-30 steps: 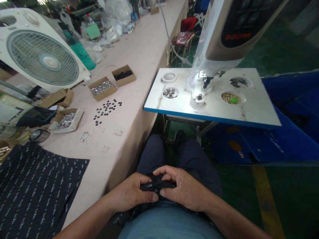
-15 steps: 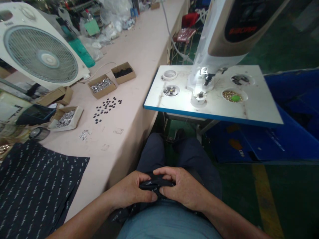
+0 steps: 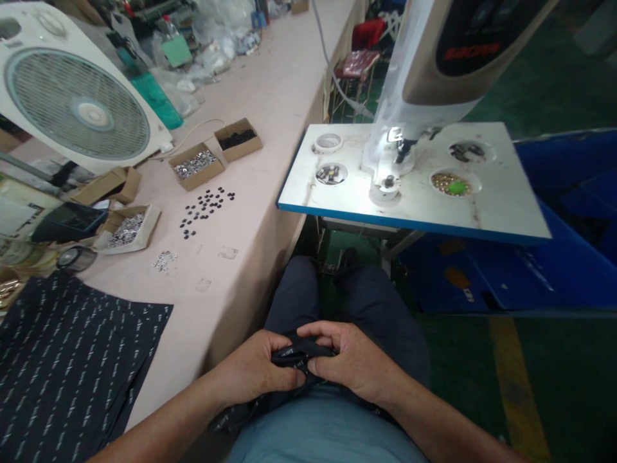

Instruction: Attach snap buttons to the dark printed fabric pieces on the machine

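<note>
A dark cloth with small white print (image 3: 299, 355) is bunched up low in the lap, against the blue-green shirt. My left hand (image 3: 255, 368) pinches its left part between thumb and fingers. On the right side of the same cloth, my right hand (image 3: 349, 361) grips it, with the thumb below and the fingers above. The two thumbs lie close to each other, a little apart. Part of the cloth hangs below my left wrist, and the shirt and forearms hide some of it.
A press machine (image 3: 385, 154) stands on a white tabletop (image 3: 424, 206) ahead. Left, the long table (image 3: 250, 193) bears a fan (image 3: 91, 112), boxes of metal parts (image 3: 195, 166), scattered black snaps (image 3: 207, 206) and patterned dark fabric (image 3: 72, 360). Blue bins (image 3: 463, 276) stand right.
Both hands keep their hold on the cloth and have hardly moved. The cloth between the thumbs has shifted slightly.
</note>
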